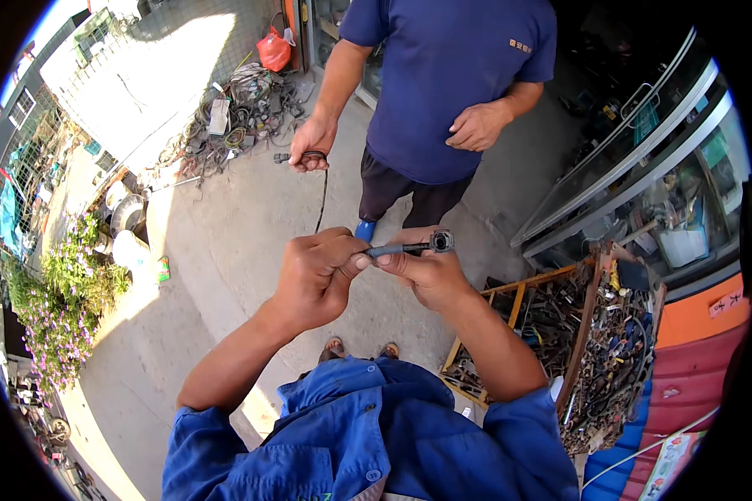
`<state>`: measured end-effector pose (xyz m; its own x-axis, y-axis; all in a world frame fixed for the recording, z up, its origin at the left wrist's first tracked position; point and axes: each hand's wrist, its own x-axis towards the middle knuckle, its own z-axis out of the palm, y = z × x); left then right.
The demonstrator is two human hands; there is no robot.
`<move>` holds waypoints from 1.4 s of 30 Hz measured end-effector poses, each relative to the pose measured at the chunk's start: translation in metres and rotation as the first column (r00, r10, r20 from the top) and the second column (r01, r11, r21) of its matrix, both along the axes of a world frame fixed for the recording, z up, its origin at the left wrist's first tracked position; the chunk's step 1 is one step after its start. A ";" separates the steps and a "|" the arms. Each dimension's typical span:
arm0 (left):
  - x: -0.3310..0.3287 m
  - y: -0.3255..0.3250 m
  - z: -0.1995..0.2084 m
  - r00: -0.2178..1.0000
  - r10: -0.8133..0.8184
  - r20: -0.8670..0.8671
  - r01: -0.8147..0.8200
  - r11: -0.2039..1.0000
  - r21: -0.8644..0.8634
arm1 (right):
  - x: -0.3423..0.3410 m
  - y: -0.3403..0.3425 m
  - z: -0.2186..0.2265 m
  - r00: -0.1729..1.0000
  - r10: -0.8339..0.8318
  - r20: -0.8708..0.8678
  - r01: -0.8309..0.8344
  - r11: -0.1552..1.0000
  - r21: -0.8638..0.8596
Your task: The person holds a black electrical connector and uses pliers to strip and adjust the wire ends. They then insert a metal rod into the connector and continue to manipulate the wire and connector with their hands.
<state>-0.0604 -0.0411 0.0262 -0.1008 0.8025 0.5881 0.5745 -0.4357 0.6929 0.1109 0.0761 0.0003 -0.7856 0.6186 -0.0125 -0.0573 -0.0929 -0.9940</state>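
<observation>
Cable (pixel 386 250) with one dark plug (pixel 442 241) was in the middle of the head view, held up by two bare hands. The left hand (pixel 313 275) pinched the cable with thumb and finger, and its curled fingers hid the left end. The right hand (pixel 434 275) pinched it right beside the plug, with some fingers tucked out of sight. The tiny bits inside the plug were hard to make out.

One other person (pixel 455 92) stood on the far side, head cut off by the top edge. Both of that person's hands showed. The one on the left held a small dark thing (pixel 282 158), and one thin dark cord (pixel 322 200) ran near toward the left hand. I could not tell if it joined the cable. The other hand was loosely curled. Only one blue shoe (pixel 364 230) showed.

Two feet (pixel 334 345) peeked out near. On the right was one big heap of small parts (pixel 614 359), too jumbled to count. Far left were one wire pile (pixel 236 121) and one red bag (pixel 274 50).
</observation>
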 end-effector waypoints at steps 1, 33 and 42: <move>-0.002 0.000 0.000 1.000 -0.017 -0.012 0.017 1.000 -0.003 | -0.002 0.005 0.003 0.999 0.041 -0.008 -0.040 0.992 0.122; -0.001 0.003 -0.021 0.977 0.187 0.100 -0.175 0.978 -0.113 | -0.017 -0.046 0.009 0.952 -0.271 -0.140 0.286 0.636 0.717; -0.004 0.003 -0.017 0.986 0.094 0.140 -0.072 0.984 -0.161 | -0.017 -0.038 -0.003 0.966 -0.186 -0.178 0.257 0.686 0.680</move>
<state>-0.0645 -0.0384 0.0096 -0.2465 0.8677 0.4316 0.4917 -0.2718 0.8272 0.0935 0.0377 -0.0031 -0.6001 0.5793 0.5517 -0.0751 0.6458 -0.7598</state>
